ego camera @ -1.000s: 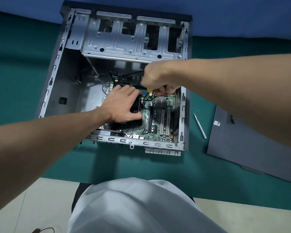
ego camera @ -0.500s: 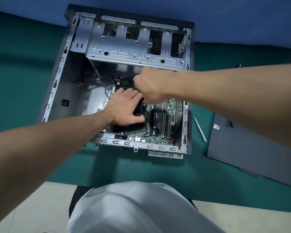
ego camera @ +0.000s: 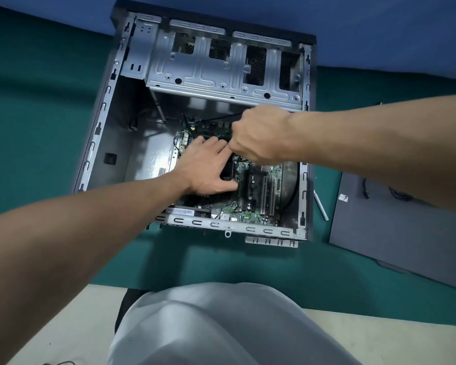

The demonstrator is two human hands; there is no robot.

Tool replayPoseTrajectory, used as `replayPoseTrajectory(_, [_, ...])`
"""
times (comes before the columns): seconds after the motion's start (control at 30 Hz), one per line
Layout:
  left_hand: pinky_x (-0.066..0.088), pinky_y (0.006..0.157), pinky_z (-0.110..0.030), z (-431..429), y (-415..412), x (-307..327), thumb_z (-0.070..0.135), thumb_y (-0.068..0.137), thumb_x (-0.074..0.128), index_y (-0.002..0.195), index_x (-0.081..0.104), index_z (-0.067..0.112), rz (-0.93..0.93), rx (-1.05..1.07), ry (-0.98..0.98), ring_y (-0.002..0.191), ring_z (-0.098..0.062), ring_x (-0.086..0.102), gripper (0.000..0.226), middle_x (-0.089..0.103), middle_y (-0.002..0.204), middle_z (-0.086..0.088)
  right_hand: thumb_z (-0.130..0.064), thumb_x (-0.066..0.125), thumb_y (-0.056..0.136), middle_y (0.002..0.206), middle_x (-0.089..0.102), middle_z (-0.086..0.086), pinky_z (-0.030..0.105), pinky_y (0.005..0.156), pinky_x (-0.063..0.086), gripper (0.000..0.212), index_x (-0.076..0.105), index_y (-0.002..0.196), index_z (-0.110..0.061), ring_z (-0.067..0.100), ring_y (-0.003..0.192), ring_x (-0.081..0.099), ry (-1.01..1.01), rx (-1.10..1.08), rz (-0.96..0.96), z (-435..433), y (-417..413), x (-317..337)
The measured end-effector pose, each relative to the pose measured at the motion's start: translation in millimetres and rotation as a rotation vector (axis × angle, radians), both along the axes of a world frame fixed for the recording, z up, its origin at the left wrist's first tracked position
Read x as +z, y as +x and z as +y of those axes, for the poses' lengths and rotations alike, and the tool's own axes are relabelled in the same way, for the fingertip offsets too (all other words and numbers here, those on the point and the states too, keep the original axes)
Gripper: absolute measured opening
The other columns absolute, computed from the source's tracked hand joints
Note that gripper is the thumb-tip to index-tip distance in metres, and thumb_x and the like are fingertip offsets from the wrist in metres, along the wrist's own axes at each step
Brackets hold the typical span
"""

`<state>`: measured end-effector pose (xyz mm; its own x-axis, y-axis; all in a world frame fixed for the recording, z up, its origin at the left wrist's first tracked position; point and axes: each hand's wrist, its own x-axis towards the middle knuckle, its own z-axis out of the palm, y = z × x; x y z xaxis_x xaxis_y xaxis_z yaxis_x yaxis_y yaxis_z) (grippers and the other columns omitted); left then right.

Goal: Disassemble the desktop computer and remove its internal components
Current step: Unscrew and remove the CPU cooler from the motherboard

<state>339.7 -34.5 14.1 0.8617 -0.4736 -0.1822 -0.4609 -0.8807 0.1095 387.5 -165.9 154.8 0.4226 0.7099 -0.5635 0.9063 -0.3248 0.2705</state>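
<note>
I've got the green mat (ego camera: pixel 37 114) filling most of the view, w/ the open PC case (ego camera: pixel 104 109) lying on its side mid-mat. A detached grey side panel (ego camera: pixel 395 233) lies flat on the mat to the right, apart from the case. Inside the case at the far end is a bare metal drive cage (ego camera: pixel 221 77). In the near right corner the green mobo (ego camera: pixel 258 196) is seated in the case, w/ 2 long slots showing. The L hand (ego camera: pixel 208 167) lies flat on a black block (ego camera: pixel 227 171) on the mobo, fingers straight & close together, thumb along the block's near edge. The R hand (ego camera: pixel 261 135) sits right over the L fingertips, curled like a fist w/ its back up. I can't tell what it grips, if anything. 1 thin metal tool (ego camera: pixel 321 205) lies on the mat between case & panel.
</note>
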Motion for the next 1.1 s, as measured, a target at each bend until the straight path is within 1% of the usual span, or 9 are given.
replayPoseTrajectory(0.07, [0.035,0.087,-0.040,0.9,-0.5,-0.1,0.071,0.070,0.028,0.114,0.055,0.009,-0.019,-0.003,-0.012,0.101,-0.025,0.051,0.081,0.060,0.109,-0.010,-0.014,0.044,0.094,0.056,0.038,0.005,0.025,0.041,0.031,0.038,0.030,0.059,-0.012,0.019,0.046,0.040,0.045,-0.035,0.043,7.4,1.8,0.9])
replayPoseTrajectory(0.17, [0.036,0.087,-0.039,2.8,-0.2,-0.3,0.072,0.071,0.029,0.118,0.053,0.012,-0.034,-0.006,-0.014,0.099,-0.023,0.050,0.080,0.059,0.109,-0.007,-0.015,0.060,0.087,0.055,0.046,0.005,0.021,0.036,0.027,0.032,0.046,0.060,-0.009,0.019,0.046,0.047,0.211,-0.604,0.239,16.9,6.1,-2.9])
replayPoseTrajectory(0.27, [0.036,0.087,-0.039,4.3,-0.8,-1.9,0.072,0.072,0.032,0.122,0.050,0.014,-0.039,-0.004,-0.043,0.099,-0.022,0.049,0.079,0.058,0.109,-0.005,-0.020,0.045,0.099,0.071,0.056,0.004,0.021,0.037,0.026,0.025,0.059,0.101,0.000,0.011,0.042,0.036,0.141,-1.437,0.559,12.2,14.8,-8.9])
replayPoseTrajectory(0.33, [0.034,0.087,-0.039,4.4,-0.9,-1.7,0.072,0.072,0.034,0.119,0.051,0.015,-0.040,-0.006,-0.069,0.099,-0.022,0.049,0.076,0.058,0.108,-0.005,-0.017,0.034,0.102,0.096,0.060,0.010,0.028,0.047,0.026,0.030,0.053,0.119,0.000,0.012,0.051,0.028,0.023,-1.629,0.678,5.2,12.8,-13.9])
replayPoseTrajectory(0.5, [0.035,0.088,-0.039,2.2,-1.1,-2.0,0.072,0.073,0.035,0.121,0.053,0.014,-0.024,-0.005,-0.105,0.099,-0.022,0.051,0.077,0.060,0.109,-0.005,-0.012,0.043,0.095,0.070,0.049,0.003,0.026,0.047,0.036,0.027,0.041,0.068,-0.012,0.013,0.054,0.042,0.050,-1.061,0.366,9.9,0.1,-11.2])
replayPoseTrajectory(0.73, [0.033,0.090,-0.041,3.5,0.1,-6.7,0.077,0.070,0.027,0.117,0.056,0.014,-0.007,0.004,-0.083,0.101,-0.022,0.051,0.084,0.061,0.109,-0.004,-0.018,0.040,0.097,0.056,0.034,0.002,0.029,0.041,0.026,0.033,0.031,0.065,-0.015,0.022,0.054,0.041,-0.120,0.020,-0.028,16.7,-6.1,-3.8])
replayPoseTrajectory(0.83, [0.033,0.090,-0.040,3.7,-0.6,-6.3,0.078,0.070,0.026,0.117,0.058,0.014,-0.010,-0.008,-0.092,0.103,-0.022,0.051,0.086,0.061,0.111,-0.005,-0.014,0.053,0.086,0.058,0.034,0.002,0.025,0.044,0.029,0.035,0.031,0.059,-0.016,0.020,0.049,0.038,0.104,-0.328,0.140,24.7,-4.9,-3.6])
replayPoseTrajectory(1.0, [0.036,0.085,-0.039,4.7,-1.2,-2.0,0.073,0.071,0.032,0.114,0.058,0.013,-0.025,0.002,-0.122,0.096,-0.023,0.052,0.078,0.062,0.104,-0.005,-0.016,0.043,0.096,0.061,0.052,0.004,0.015,0.037,0.024,0.021,0.054,0.083,-0.004,0.009,0.044,0.038,0.339,-1.661,0.586,21.4,13.3,-8.3])
replayPoseTrajectory(1.1, [0.038,0.084,-0.039,4.3,-1.5,-1.6,0.071,0.072,0.034,0.115,0.058,0.014,-0.023,0.012,-0.144,0.094,-0.022,0.052,0.075,0.062,0.102,-0.004,-0.003,0.040,0.095,0.072,0.049,0.006,0.019,0.039,0.024,0.015,0.051,0.086,-0.003,0.010,0.046,0.030,0.185,-1.645,0.660,15.1,15.1,-7.2])
